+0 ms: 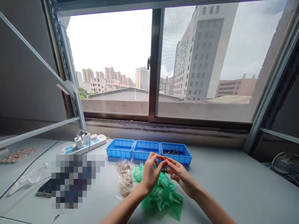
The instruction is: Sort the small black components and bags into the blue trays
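Note:
My left hand (151,171) and my right hand (178,174) meet at their fingertips above a green plastic bag (161,193). The fingers of both are pinched together around something too small to make out. Under and between the hands, the crumpled green bag lies on the table, with some dark pieces near my right fingers. Left of it is a clear bag (125,177) of small metallic-looking parts. Just behind the hands stands the right blue tray (187,159), which holds small black pieces.
Two more blue trays (119,152) stand in the same row to the left. A white power strip (99,141) with plugs, a dark phone (44,189), cables and brown pieces (21,155) lie farther left. The window is behind.

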A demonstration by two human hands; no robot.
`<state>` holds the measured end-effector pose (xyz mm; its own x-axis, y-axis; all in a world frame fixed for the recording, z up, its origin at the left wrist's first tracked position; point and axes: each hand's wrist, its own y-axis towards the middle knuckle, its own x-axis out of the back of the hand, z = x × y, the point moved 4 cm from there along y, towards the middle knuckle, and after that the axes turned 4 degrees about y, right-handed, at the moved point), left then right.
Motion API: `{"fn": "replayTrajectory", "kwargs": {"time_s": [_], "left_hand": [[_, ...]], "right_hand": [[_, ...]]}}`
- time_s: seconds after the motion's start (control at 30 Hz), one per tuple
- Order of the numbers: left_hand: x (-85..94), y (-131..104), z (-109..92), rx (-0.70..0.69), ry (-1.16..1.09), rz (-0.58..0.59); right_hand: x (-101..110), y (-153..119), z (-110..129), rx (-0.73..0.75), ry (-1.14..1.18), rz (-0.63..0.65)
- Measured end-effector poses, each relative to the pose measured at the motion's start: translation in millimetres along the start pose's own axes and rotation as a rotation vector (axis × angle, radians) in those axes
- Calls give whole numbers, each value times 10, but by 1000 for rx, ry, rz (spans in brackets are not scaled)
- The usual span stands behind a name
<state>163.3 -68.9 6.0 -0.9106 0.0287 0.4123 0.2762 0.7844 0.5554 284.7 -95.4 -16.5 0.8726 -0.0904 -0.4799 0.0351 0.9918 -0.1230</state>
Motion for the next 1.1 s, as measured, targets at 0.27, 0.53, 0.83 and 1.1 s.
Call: {"fn": "replayTrajectory", "kwargs": {"time_s": [0.27,0.53,0.83,1.1], "left_hand": [[-17,-28,13,-110,341,47],[-29,-64,-109,-402,575,82],[-84,-138,-224,-465,568,91],[-86,-97,-142,-390,545,110]], "right_hand": [[235,226,46,229,-185,-137],[455,228,211,447,-331,-327],[532,234,311,571,-486,-337],[626,252,336,642,-624,-406]]}}
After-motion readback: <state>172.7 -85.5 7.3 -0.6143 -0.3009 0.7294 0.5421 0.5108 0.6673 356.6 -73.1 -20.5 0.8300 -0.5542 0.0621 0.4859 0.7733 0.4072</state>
